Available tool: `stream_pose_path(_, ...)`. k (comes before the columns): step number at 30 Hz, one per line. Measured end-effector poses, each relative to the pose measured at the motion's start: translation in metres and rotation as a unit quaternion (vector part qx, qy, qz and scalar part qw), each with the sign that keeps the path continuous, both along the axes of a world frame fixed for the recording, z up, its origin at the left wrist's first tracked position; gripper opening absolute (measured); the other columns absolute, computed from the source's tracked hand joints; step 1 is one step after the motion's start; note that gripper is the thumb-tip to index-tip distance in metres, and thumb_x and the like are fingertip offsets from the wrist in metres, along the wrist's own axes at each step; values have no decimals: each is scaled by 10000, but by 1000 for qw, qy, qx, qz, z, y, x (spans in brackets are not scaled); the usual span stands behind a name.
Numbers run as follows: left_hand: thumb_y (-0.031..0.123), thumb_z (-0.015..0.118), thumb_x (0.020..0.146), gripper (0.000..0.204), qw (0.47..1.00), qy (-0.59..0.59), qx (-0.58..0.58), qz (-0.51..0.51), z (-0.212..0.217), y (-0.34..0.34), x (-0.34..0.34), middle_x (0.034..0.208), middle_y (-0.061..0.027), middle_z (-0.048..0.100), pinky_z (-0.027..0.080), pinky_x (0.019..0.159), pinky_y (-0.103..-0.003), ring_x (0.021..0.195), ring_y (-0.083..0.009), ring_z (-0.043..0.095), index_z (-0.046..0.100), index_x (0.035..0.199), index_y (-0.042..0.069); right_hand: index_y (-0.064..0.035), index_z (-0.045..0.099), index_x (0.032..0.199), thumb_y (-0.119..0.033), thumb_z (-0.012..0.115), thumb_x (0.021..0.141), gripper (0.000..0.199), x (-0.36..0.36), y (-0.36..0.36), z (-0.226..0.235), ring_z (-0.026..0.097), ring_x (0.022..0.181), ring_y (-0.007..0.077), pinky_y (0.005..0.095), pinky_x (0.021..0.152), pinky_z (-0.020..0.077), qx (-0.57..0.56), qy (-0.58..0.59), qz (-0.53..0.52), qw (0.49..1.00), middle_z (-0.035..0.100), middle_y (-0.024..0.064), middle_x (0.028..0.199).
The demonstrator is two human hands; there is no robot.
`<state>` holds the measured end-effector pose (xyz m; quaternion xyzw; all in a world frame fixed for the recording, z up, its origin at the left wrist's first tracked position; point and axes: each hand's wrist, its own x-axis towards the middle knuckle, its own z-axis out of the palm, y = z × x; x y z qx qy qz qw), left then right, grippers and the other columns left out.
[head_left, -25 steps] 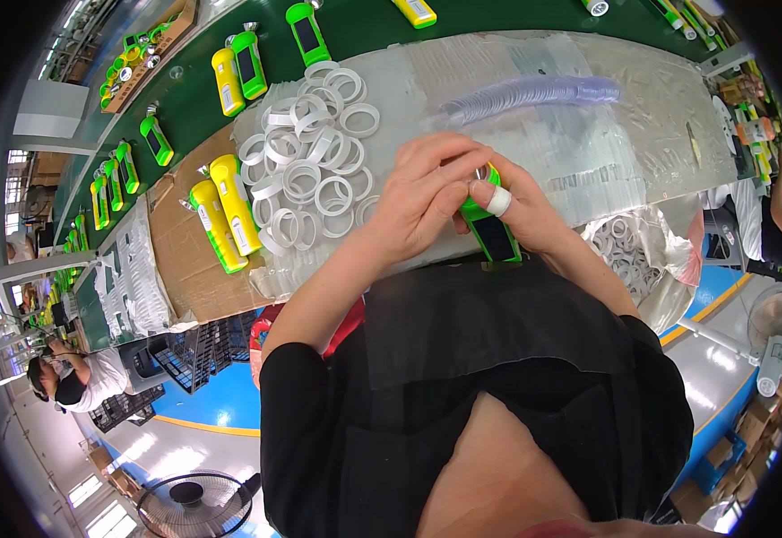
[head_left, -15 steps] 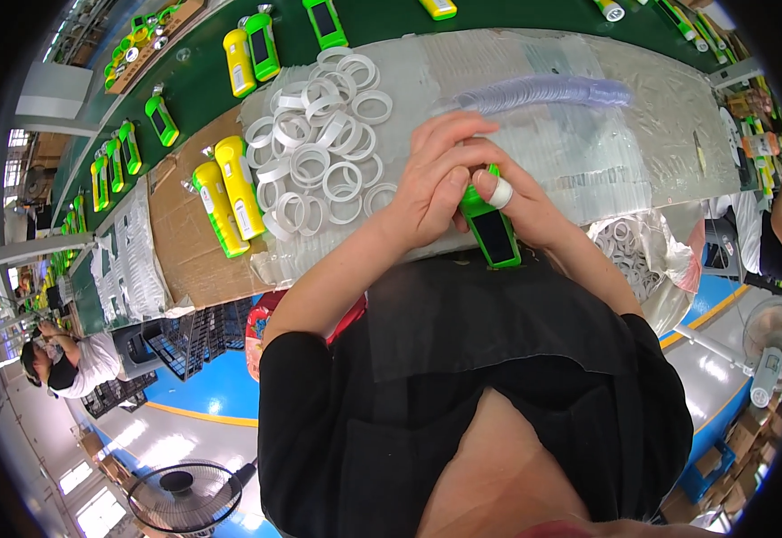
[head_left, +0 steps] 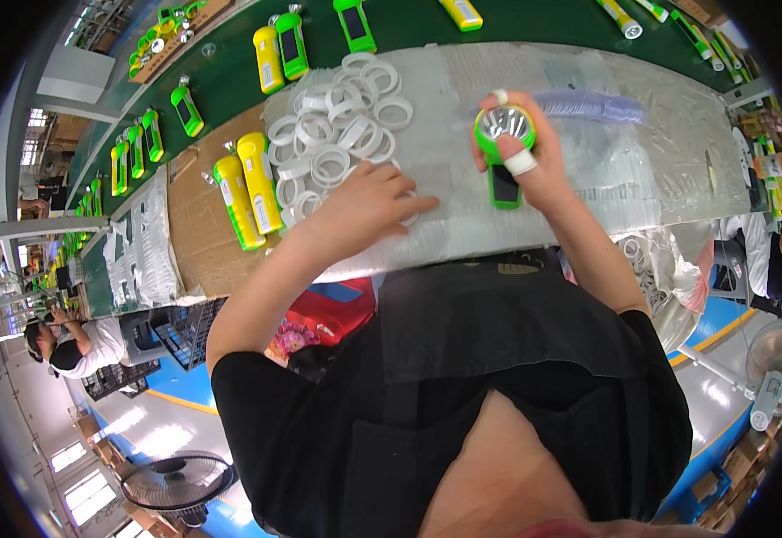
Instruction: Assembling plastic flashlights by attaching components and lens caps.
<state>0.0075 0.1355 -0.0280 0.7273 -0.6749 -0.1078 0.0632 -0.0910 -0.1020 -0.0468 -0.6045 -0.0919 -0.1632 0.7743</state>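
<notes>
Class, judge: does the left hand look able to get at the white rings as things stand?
Probably yes: the left hand is spread at the near edge of the white rings with nothing visible between, while the right hand holds the flashlight aside.

My left hand (head_left: 368, 204) covers the near side of the loose pile of white plastic rings (head_left: 348, 114); can't count those underneath or tell if my fingertips touch any. My right hand (head_left: 537, 152) blocks the right flank of the green flashlight with silver reflector and dark panel (head_left: 504, 185); thumb (head_left: 514, 152) hides part of the reflector. Same hand masks part of the row of thin clear discs (head_left: 597, 108). Yellow flashlight with white label (head_left: 464, 13), far side of the green tabletop (head_left: 543, 25): cut by frame top. Red floral-printed item (head_left: 355, 316) below the near edge: partly hidden, can't identify. Green-yellow flashlights (head_left: 95, 193), left end: too small to count.
</notes>
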Motion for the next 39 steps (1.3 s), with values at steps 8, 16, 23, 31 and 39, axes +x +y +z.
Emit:
stream_pose_path(8, 17, 779, 777, 312, 771, 466, -408, 148, 16, -41, 0, 1257, -126, 537, 543, 846, -303, 1120, -209, 587, 641, 1054, 60, -58, 487, 1212, -133, 605, 921, 323, 8, 5, -2, 579, 762, 110, 270, 652, 507, -21, -5, -4, 1000, 572, 63, 982)
stream_pose_path(16, 125, 876, 646, 325, 853, 137, -488, 124, 21, -82, -7, 1138, -119, 621, 510, 782, -296, 985, -222, 620, 717, 922, 58, -39, 471, 1253, -112, 559, 892, 379, 11, -2, -1, 557, 1023, 150, 307, 890, 470, -59, -14, -43, 997, 549, 66, 1141)
stream_pose_path(23, 138, 879, 639, 346, 868, 150, -463, 103, 25, -83, -5, 1144, -102, 604, 517, 741, -289, 968, -204, 614, 718, 936, 62, -50, 458, 1342, -267, 607, 926, 492, 5, -8, 1, 539, 1151, 181, 332, 965, 449, 3, -25, -18, 1000, 533, 91, 1287)
stream_pose_path(31, 166, 875, 649, 396, 908, 145, -382, 91, 42, -91, -15, 1158, -95, 595, 515, 790, -357, 1017, -259, 609, 670, 978, 85, -45, 591, 1150, -150, 824, 731, 491, -6, -77, 54, 635, 991, 247, 346, 856, 514, -434, -169, -71, 882, 644, 106, 1102)
stream_pose_path(39, 232, 865, 690, 458, 898, 205, -371, 122, 31, -122, -27, 889, -79, 678, 528, 707, -342, 807, -252, 658, 527, 960, 81, -33, 623, 1038, -129, 759, 714, 364, -4, -79, 134, 561, 769, 244, 346, 674, 476, -645, 13, 111, 756, 553, 98, 876)
